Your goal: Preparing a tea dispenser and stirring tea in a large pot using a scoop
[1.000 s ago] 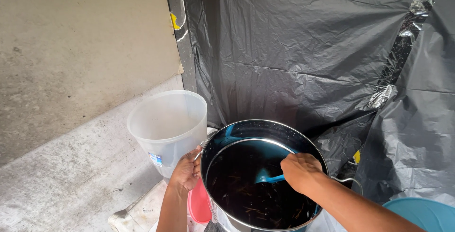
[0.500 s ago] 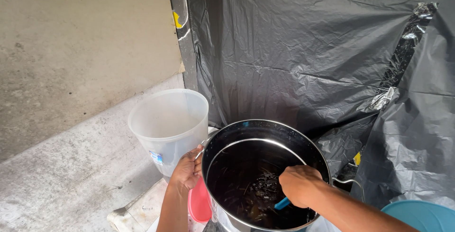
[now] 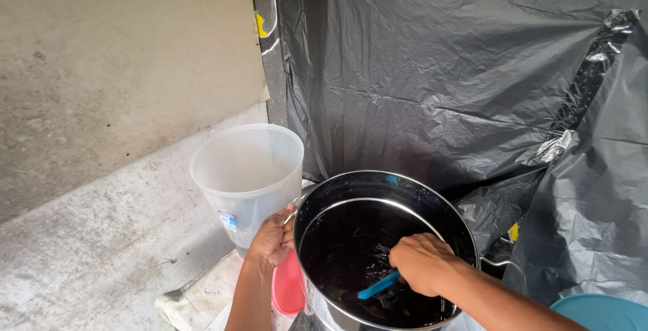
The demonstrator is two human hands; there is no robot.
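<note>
Inside the large steel pot [image 3: 388, 189], the right hand [image 3: 424, 262] is closed around a blue-handled utensil [image 3: 378, 285], whose lower end dips into dark liquid with dark bits floating in it. The left hand [image 3: 271, 238] grips the pot's rim at its near left side, just beside a metal side handle. Right behind that hand stands a translucent plastic pitcher [image 3: 247, 175], upright, with a small blue and white rectangular label [image 3: 228, 221] low on its front. A pink object [image 3: 287, 285] shows below the left wrist. Black plastic sheeting [image 3: 445, 74] hangs behind the pot, with a small yellow patch [image 3: 260, 26] near its top left edge. A teal rim [image 3: 601, 312] sits at the lower right corner.
</note>
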